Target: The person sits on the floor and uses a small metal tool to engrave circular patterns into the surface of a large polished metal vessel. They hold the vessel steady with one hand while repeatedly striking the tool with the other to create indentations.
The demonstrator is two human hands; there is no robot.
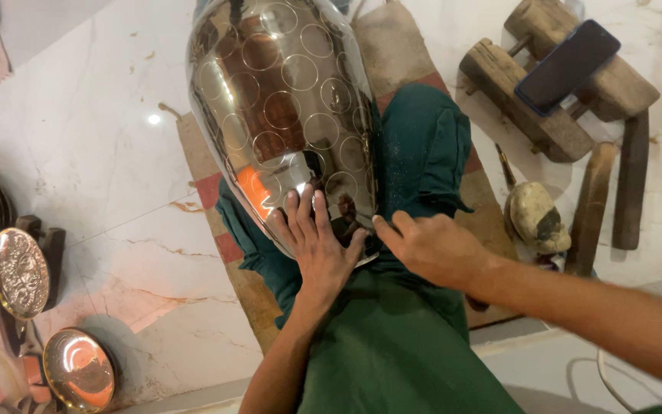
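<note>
Polished metal vessel (285,115), marked with circles, lies across the green-clothed lap (392,345) over a floor mat (392,46), left hand (317,247) spread flat on it, right hand (432,247) gripping its lower rim.

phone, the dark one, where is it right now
In the head view the dark flat phone lies at the upper right, resting tilted across the top of the rough wooden blocks on the white marble floor, well away from both hands.

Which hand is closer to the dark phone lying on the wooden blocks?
The right hand. It rests at the lower edge of the shiny metal pot, below-left of the phone; the left hand lies flat on the pot, further left.
</note>
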